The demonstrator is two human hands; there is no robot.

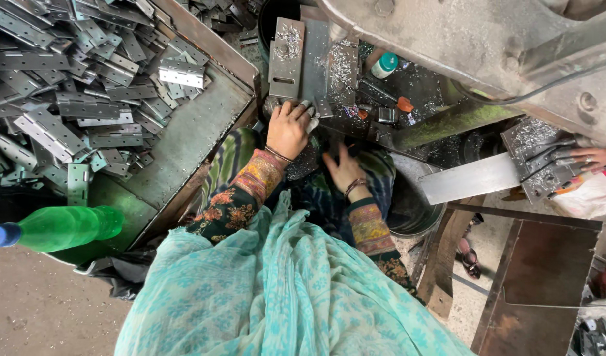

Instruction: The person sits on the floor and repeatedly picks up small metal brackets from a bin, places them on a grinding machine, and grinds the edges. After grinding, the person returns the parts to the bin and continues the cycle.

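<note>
Nearest to the camera, a turquoise patterned cloth (276, 290) draped over the lap, with two sleeves of flowered fabric coming out from under it. At lower left, one green plastic bottle with a blue cap (59, 227), lying on its side at the corner of the shallow grey metal tray (184, 138).

Further out, the left hand (288, 128), fingers bent down over the front edge of the grey steel jig plates (309, 59) — touching a small metal piece there; whether pinched or only pressed, cannot tell. One thin bangle at this wrist. Just beside, the right hand (344, 170), lower and flat, fingers spread and loose, resting on the dark shavings-covered surface; nothing visibly held. Two dark bangles at this wrist.

On the left, filling the tray, a heap of grey steel hinges (65, 99) — far too many to count, overlapping in all directions; one brighter hinge (181, 72) lying on top near the tray's right wall. This wall stands between the heap and the left hand.

Beyond the hands, curled metal shavings (342, 66) scattered over the plates, one small white bottle with a teal cap (384, 64), one small orange object (405, 104). Overhead at upper right, the heavy grey machine frame (461, 33), hiding part of the bench. At far right, another person's hand (593, 157) on a second plate with shavings.
</note>
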